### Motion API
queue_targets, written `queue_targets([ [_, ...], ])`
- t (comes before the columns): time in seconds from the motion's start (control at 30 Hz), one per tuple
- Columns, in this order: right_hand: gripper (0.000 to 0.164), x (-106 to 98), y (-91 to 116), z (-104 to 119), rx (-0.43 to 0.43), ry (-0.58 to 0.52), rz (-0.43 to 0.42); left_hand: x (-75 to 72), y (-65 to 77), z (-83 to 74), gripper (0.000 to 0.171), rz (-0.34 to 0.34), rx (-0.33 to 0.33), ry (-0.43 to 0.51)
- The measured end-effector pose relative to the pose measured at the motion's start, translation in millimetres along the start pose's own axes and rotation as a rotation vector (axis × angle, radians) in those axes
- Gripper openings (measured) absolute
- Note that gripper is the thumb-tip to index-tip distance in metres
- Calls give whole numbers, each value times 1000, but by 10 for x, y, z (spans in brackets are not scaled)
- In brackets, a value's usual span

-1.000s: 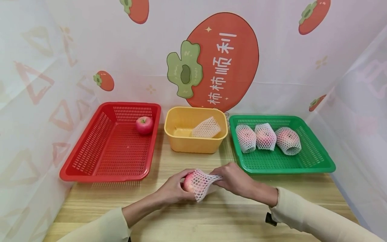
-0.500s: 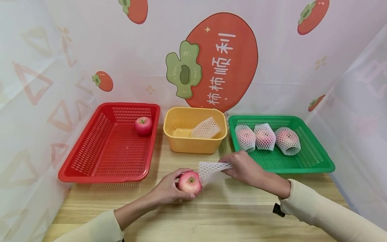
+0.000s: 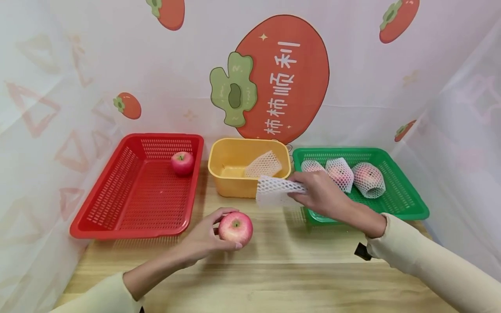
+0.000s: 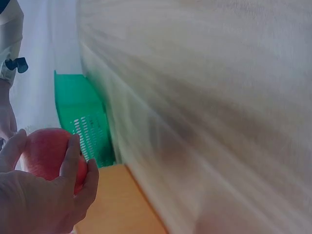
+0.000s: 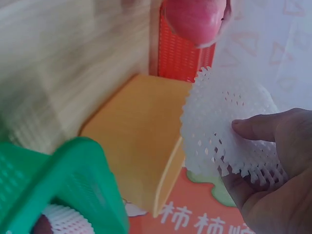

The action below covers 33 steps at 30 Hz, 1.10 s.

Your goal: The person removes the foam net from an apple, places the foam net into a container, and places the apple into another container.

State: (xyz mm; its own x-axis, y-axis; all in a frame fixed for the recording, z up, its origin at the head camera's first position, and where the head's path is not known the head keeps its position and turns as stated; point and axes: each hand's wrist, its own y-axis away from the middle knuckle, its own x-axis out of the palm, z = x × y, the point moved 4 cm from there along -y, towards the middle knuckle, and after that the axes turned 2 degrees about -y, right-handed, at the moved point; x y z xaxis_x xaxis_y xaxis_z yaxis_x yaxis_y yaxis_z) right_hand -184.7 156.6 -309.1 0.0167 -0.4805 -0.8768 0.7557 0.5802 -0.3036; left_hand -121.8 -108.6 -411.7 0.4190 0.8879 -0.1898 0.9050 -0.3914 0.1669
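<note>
A bare pink-red apple is gripped by my left hand, fingers and thumb around its side. In the left wrist view the same apple shows between the curled fingers. My right hand pinches a white foam fruit net, which hangs in front of the yellow bin. The right wrist view shows the net with its mouth spread, thumb on one side and fingers on the other. Net and apple are apart.
One more apple sits in the red basket at left. Another foam net lies inside the yellow bin. Several netted apples rest in the green basket at right, partly behind my right hand. Persimmon-printed cloth walls surround the wooden table.
The net has come off the apple. My right hand has carried it up toward the yellow bin, while my left hand has drawn the apple slightly left and up.
</note>
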Motion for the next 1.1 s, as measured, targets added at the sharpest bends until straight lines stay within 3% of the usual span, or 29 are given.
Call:
queue_targets([
  [0.2,30,-106,-175,15,34,-7,-21,-190,23,-139,78,-30,-26,-48],
  [0.53,30,-118,-479,22,4,3,-60,-514,43,-387,82,-86,-27,-172],
  [0.87,30,-32,-745,-57,30,-14,-67,-789,17,-558,84,-133,-76,-246],
  [1.1,30,134,-875,-175,66,-19,-33,-990,13,-626,92,-157,-117,-218],
])
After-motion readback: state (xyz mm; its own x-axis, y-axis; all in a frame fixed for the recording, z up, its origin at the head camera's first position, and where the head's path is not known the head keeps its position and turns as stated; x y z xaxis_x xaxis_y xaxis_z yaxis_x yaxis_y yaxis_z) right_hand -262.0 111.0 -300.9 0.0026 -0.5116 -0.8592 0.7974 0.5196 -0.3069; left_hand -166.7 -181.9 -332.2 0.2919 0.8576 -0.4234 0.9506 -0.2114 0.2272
